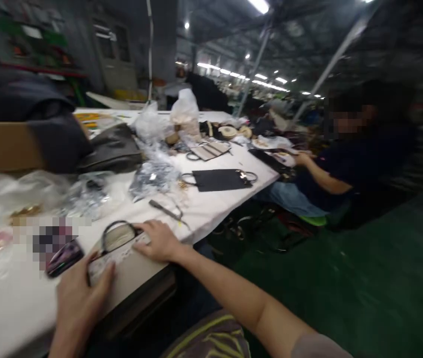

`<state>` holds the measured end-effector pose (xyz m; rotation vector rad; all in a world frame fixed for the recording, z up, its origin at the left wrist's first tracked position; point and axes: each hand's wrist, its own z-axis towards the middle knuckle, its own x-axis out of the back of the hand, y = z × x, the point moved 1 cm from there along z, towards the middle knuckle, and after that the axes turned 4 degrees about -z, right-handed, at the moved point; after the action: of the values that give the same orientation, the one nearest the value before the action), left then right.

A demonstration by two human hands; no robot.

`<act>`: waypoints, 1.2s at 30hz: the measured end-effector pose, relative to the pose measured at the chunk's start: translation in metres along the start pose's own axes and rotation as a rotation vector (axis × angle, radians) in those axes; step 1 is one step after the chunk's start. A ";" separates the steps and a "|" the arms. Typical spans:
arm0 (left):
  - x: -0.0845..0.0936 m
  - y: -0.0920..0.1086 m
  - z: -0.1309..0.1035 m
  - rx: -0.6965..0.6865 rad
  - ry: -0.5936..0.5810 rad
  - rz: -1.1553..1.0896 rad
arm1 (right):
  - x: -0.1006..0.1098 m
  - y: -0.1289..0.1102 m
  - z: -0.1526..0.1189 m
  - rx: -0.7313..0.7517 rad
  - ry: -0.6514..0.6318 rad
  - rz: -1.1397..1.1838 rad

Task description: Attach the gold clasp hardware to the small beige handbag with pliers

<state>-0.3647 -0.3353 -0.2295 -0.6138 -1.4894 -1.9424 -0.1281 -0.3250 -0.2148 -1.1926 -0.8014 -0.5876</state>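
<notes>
A light beige bag panel (129,271) with a dark curved handle (119,223) lies at the front edge of the white table (211,211). My left hand (84,288) grips its left end, thumb on top and fingers at the far side. Over the right end, beside the handle, my right hand (157,241) rests with its fingers apart. A dark tool (164,209) lies just beyond my right hand. Further back is a black bag panel (216,180) with a handle at each end, and behind it a striped beige panel (209,150).
A purple-black phone-like item (64,256) lies left of the beige panel. Clear plastic bags (155,174) of parts spread along the table. A cardboard box (8,146) stands at the left. A person (360,149) sits at the right, handling material.
</notes>
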 end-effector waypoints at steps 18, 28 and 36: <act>-0.016 -0.007 -0.025 0.179 0.215 -0.083 | -0.015 0.020 0.034 0.108 -0.027 0.057; -0.009 -0.003 -0.035 0.114 0.201 -0.093 | -0.022 0.014 0.019 0.068 0.099 0.017; -0.004 -0.019 -0.025 0.063 0.127 -0.076 | -0.026 0.007 0.000 -0.025 0.233 0.110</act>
<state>-0.3754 -0.3552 -0.2522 -0.4038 -1.5074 -1.9445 -0.1382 -0.3238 -0.2394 -1.1587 -0.5293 -0.6332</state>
